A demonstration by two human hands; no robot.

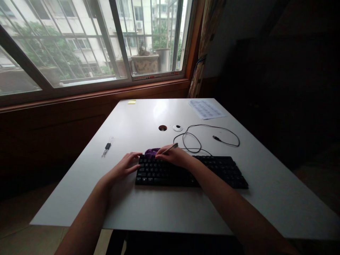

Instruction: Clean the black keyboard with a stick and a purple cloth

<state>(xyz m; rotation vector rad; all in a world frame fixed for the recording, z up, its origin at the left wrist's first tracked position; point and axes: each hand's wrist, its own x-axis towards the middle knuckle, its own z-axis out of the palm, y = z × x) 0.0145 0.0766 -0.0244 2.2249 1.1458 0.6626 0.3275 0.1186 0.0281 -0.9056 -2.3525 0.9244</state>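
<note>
A black keyboard (170, 175) lies across the near part of the white table (148, 212). My left hand (126, 164) grips its left end, thumb and fingers apart around the upper left corner. Over the upper left keys, my right hand (170, 154) is closed on a thin brush (170, 148), whose light stick slants up to a small tufted end. The brush's lower end is hidden at my fingertips. A crumpled purple cloth (151, 153) lies against the same fingers, on the keyboard's back edge; I cannot tell whether they also pinch it.
The keyboard's black cable (202, 125) loops behind it to a USB plug (216, 138). A round table hole (163, 128) and its white cover (177, 128) are farther back. Printed sheets (207, 109), a yellow sticky note (132, 101) and a small black-and-metal item (107, 146) also lie there.
</note>
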